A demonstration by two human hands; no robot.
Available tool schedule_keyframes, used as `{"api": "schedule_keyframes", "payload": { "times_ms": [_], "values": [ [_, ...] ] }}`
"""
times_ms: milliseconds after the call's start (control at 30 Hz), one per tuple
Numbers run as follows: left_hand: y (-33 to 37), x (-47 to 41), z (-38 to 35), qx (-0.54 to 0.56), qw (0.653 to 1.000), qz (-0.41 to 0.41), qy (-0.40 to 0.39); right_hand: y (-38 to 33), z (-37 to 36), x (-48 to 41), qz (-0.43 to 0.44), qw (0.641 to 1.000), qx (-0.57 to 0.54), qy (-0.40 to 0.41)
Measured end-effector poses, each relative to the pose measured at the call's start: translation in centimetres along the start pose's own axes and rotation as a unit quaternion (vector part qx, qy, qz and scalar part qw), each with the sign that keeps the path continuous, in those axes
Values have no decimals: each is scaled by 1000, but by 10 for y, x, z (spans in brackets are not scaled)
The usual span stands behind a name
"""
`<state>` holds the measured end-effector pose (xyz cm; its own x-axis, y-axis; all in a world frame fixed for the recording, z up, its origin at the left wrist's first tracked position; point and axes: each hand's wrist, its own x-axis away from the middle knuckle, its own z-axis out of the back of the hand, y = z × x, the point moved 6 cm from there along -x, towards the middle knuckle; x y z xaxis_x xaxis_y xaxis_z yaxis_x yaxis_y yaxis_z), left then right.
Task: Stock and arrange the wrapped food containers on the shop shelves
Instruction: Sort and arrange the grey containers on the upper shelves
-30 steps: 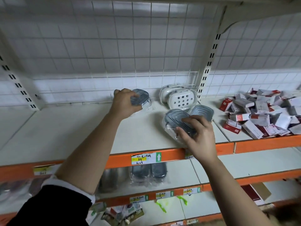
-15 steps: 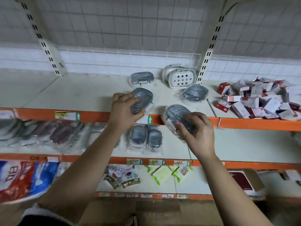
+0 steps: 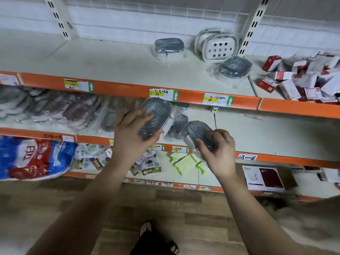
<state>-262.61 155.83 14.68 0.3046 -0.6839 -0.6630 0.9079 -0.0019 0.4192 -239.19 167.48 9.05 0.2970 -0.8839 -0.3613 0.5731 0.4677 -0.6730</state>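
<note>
L hand (image 3: 133, 138) is clamped on a grey wrapped tub (image 3: 154, 118), fingers over the ribbed lid, thumb under its lower edge. R hand (image 3: 218, 153) is clamped on a 2nd tub (image 3: 199, 134), also in clear wrap, fingers curled over the lid. Both tubs are held in the air in front of the mid shelf (image 3: 266, 133), the L one at 10 o'clock from the R one, close but apart.

On the top shelf (image 3: 110, 65): a wrapped grey tub (image 3: 168, 46) near the back, at 12 o'clock from the L hand; a white tub w/ holes (image 3: 218, 46) leaning on the back wall just R of it; another wrapped grey tub (image 3: 235, 67) at 5 o'clock from the white one, touching or nearly so. A heap of red-white boxes (image 3: 301, 80) lies at 3 o'clock, far R on that shelf.

Mid shelf, L part, holds blurred wrapped tubs (image 3: 60, 109). Price tags (image 3: 162, 93) sit on the orange shelf edge. A blue-red bag (image 3: 35, 157) lies at 9 o'clock on the lower shelf. Foot in a sandal (image 3: 147, 226) at 6 o'clock on wood floor.
</note>
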Motion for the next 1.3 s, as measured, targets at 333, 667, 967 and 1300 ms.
{"api": "schedule_keyframes", "payload": {
  "times_ms": [333,667,967,1300],
  "values": [
    [-71,55,-66,-27,999,39,5,71,-89,-28,-56,995,46,-75],
    [-129,56,-131,-21,997,78,3,101,-167,-98,-49,994,91,-24],
    [-136,56,-154,-13,998,64,24,100,-206,-140,-59,976,208,-9],
    [-141,52,-169,-11,999,40,30,123,-189,-99,-15,996,83,-6]
  ]
}}
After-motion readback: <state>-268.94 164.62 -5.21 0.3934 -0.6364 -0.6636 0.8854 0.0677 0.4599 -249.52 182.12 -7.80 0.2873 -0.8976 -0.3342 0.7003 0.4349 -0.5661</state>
